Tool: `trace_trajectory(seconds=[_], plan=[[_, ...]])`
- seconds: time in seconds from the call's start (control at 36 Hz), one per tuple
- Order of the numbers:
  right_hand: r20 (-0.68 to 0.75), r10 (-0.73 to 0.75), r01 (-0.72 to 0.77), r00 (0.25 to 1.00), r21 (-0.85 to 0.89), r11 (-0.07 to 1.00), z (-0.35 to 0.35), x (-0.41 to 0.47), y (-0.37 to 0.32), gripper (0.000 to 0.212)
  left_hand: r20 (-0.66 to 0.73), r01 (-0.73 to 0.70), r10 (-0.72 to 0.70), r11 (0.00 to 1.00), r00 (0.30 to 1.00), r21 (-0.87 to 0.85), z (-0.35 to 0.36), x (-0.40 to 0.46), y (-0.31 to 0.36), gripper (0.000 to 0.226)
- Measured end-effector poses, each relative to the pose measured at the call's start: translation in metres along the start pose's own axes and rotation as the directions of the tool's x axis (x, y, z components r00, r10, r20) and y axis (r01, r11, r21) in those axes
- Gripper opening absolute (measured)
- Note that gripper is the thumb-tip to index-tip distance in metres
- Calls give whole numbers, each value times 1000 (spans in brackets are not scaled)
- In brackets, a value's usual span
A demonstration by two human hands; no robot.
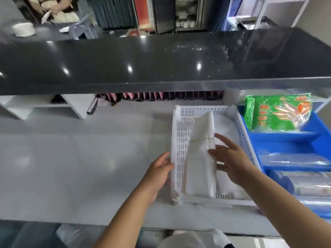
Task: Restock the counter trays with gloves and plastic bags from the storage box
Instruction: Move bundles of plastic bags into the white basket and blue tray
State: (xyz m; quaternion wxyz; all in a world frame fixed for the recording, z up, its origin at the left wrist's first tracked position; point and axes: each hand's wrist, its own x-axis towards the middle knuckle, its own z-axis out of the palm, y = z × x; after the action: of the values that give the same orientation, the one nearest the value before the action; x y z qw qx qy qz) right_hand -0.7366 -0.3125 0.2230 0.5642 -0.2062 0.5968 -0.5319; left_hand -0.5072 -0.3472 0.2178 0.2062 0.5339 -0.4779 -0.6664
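A white perforated tray (180, 140) sits on the grey counter at centre right. Inside it lies a long bundle of white plastic bags (200, 163), bound by a rubber band, beside more white bags. My right hand (231, 158) hovers over the bundle's right side, fingers spread, fingertips touching it. My left hand (159, 170) rests against the tray's left wall with its thumb on the rim. To the right stands a blue tray (279, 140) with a green pack of gloves (277, 113) leaning at its back and clear plastic packs (293, 160) at its front.
A dark glossy upper counter (161, 58) overhangs the work surface. Beneath it are white shelf dividers (71, 104), a metal tube (92, 106) and a row of pink and dark packets (161, 96). A white bag (77, 235) lies below the counter's near edge.
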Motion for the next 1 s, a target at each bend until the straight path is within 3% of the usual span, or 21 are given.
trace_trajectory(seconds=[0.11, 0.17, 0.25, 0.39, 0.47, 0.78, 0.83, 0.92, 1.0], plan=[[87, 38, -34, 995, -50, 998, 8, 37, -1, 61, 2, 19, -19, 1000, 1000, 5, 2, 9, 5, 46], [131, 86, -60, 988, -191, 980, 13, 46, 2, 67, -5, 30, -30, 1000, 1000, 1, 0, 11, 3, 52], [100, 77, -13, 992, -525, 851, 15, 49, 12, 80, -16, 30, -30, 1000, 999, 10, -2, 12, 0, 58], [164, -23, 142, 986, -768, 625, 20, 43, 29, 92, -45, 27, -26, 999, 999, 28, -3, 13, -5, 57], [166, -73, 179, 983, -826, 534, 23, 41, 31, 91, -48, 35, -33, 999, 998, 39, -2, 11, -5, 56], [193, -61, 199, 979, -871, 449, 30, 30, 30, 94, -62, 34, -32, 999, 998, 37, -4, 11, -6, 55], [192, -82, 209, 978, -908, 363, 31, 27, 29, 84, -54, 24, -21, 999, 998, 43, -4, 11, -8, 55], [206, -149, 228, 967, -962, 148, 32, 21, 27, 70, -56, 3, 0, 999, 998, 51, -3, 12, -10, 55], [221, -175, 234, 959, -971, 54, 36, 15, 27, 69, -39, -12, 14, 999, 999, 51, -4, 11, -10, 54]])
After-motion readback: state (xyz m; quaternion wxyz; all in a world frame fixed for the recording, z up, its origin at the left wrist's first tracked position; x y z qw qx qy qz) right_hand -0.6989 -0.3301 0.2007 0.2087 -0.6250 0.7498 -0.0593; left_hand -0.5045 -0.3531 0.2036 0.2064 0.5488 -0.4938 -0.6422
